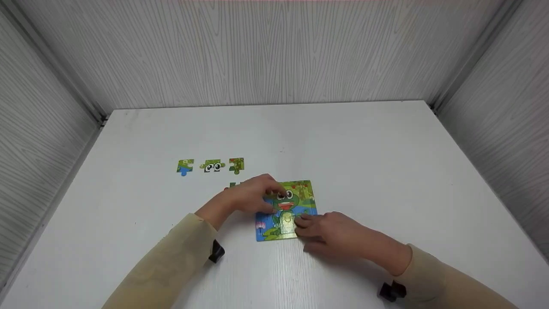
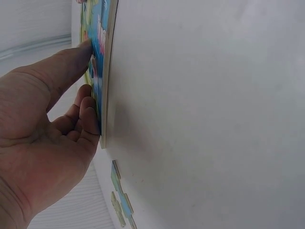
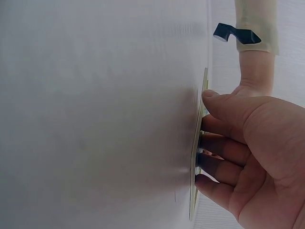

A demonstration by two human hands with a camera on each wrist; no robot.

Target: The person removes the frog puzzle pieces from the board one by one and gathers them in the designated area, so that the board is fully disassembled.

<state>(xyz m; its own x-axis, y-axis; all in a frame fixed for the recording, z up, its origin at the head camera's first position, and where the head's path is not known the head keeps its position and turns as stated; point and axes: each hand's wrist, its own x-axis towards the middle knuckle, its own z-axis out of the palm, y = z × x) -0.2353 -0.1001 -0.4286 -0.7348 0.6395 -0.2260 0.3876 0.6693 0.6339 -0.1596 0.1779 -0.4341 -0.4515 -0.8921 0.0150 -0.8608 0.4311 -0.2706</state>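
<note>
A square frog jigsaw board (image 1: 287, 230) lies on the white table, its printed frog face and colourful border partly covered by my hands. My left hand (image 1: 253, 194) rests over its upper left part, thumb and forefinger spread apart on the picture near the frog's eye and mouth. In the left wrist view the other fingers bend in at the board's edge. At the lower right side my right hand (image 1: 332, 231) touches the board with fairly straight fingers. The right wrist view shows its thumb (image 3: 214, 98) and fingertips along the board's thin side.
Beyond the left hand lie three loose jigsaw pieces in a row: a green and blue piece (image 1: 185, 165), an eyes piece (image 1: 212, 162) and a green piece (image 1: 237, 164). Another piece (image 1: 232, 185) shows partly behind the left hand. White panels (image 1: 274, 51) enclose the table.
</note>
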